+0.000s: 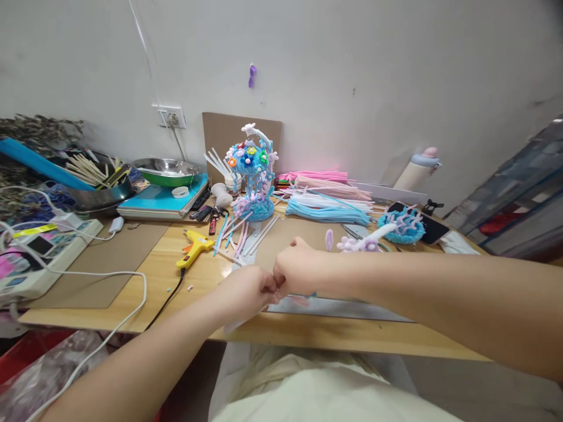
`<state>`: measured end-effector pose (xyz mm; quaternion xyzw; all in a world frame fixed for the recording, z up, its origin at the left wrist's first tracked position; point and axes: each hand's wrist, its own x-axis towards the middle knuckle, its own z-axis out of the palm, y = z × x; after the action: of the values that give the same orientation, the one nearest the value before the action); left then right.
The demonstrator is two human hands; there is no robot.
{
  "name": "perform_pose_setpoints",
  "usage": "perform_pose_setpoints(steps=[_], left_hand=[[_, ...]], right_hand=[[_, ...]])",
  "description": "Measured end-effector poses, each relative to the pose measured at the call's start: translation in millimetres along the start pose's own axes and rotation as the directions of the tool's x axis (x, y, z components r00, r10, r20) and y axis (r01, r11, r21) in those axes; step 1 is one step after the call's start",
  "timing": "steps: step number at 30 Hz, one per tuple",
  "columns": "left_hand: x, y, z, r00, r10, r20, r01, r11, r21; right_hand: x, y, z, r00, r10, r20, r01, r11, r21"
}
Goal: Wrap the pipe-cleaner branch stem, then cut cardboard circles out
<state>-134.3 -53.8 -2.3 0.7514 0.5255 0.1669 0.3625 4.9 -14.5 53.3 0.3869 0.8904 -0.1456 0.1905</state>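
Observation:
My left hand [250, 287] and my right hand [295, 268] meet over the front of the table, their closed fingertips touching. Whatever they pinch is too small and hidden to make out. A whitish, see-through piece [235, 326] shows below my left hand. Beneath my right hand, pink and blue fuzzy bits [301, 300] peek out. To the right lies a white fuzzy stem with lilac flowers [361, 243], beside a blue fuzzy round base [401, 227]. Behind my hands stands a blue pipe-cleaner lamp shape [253, 176] covered in colourful flowers.
A yellow glue gun [193, 248] lies left of my hands, its black cord running off the front edge. Bundled pipe cleaners [328, 208] lie at the back. A power strip [44, 258] with white cables is at the left. A bottle [417, 169] stands back right.

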Motion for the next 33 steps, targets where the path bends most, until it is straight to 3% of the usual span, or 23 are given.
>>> perform_pose_setpoints(steps=[4, 9, 13, 16, 18, 20, 22, 23, 24, 28, 31, 33], left_hand=[[1.0, -12.6, -4.6, 0.993, 0.030, 0.112, -0.038, 0.997, 0.067], [6.9, -28.5, 1.5, 0.995, 0.015, 0.094, -0.027, 0.992, 0.126], [11.5, -36.2, -0.5, 1.000, 0.006, 0.002, -0.006, 0.992, 0.127], [0.5, -41.7, -13.4, 0.977, 0.013, -0.211, -0.001, 0.998, 0.057], [-17.2, -49.2, -19.5, 0.888, -0.026, -0.460, 0.017, 1.000, -0.022], [-40.4, -60.9, -16.4, 0.723, -0.146, -0.676, 0.114, 0.989, -0.092], [-63.9, -75.3, -2.8, 0.555, -0.240, -0.797, 0.218, 0.966, -0.139], [-74.1, -82.5, 6.7, 0.537, -0.226, -0.813, 0.228, 0.966, -0.118], [-82.6, -89.1, 16.7, 0.548, -0.164, -0.820, 0.205, 0.977, -0.059], [-96.6, -103.9, 47.3, 0.671, 0.093, -0.736, 0.094, 0.974, 0.208], [-92.8, -104.0, 54.6, 0.746, 0.160, -0.646, 0.089, 0.938, 0.335], [-89.3, -102.5, 55.6, 0.774, 0.173, -0.609, 0.116, 0.907, 0.405]], right_hand=[[1.8, -1.2, 0.2, 0.996, 0.004, 0.093, -0.012, 0.997, 0.079], [16.7, 5.3, 15.2, 0.985, -0.006, 0.174, -0.033, 0.975, 0.222], [29.4, 9.8, 25.3, 0.983, 0.027, 0.180, -0.079, 0.955, 0.286], [33.8, 13.5, 29.8, 0.983, 0.064, 0.174, -0.121, 0.934, 0.337], [34.5, 16.2, 33.2, 0.981, 0.073, 0.182, -0.137, 0.920, 0.366], [34.2, 18.8, 37.3, 0.980, 0.071, 0.188, -0.141, 0.909, 0.392], [33.3, 20.8, 41.2, 0.980, 0.067, 0.187, -0.141, 0.900, 0.413], [32.8, 21.5, 42.9, 0.980, 0.069, 0.185, -0.143, 0.895, 0.422], [32.3, 22.1, 44.5, 0.981, 0.070, 0.181, -0.143, 0.891, 0.430], [30.4, 23.4, 51.1, 0.992, 0.008, 0.130, -0.060, 0.911, 0.408], [29.7, 24.3, 56.9, 0.997, -0.046, 0.058, 0.023, 0.935, 0.354], [29.4, 25.0, 60.3, 0.998, -0.061, 0.033, 0.047, 0.945, 0.325]])
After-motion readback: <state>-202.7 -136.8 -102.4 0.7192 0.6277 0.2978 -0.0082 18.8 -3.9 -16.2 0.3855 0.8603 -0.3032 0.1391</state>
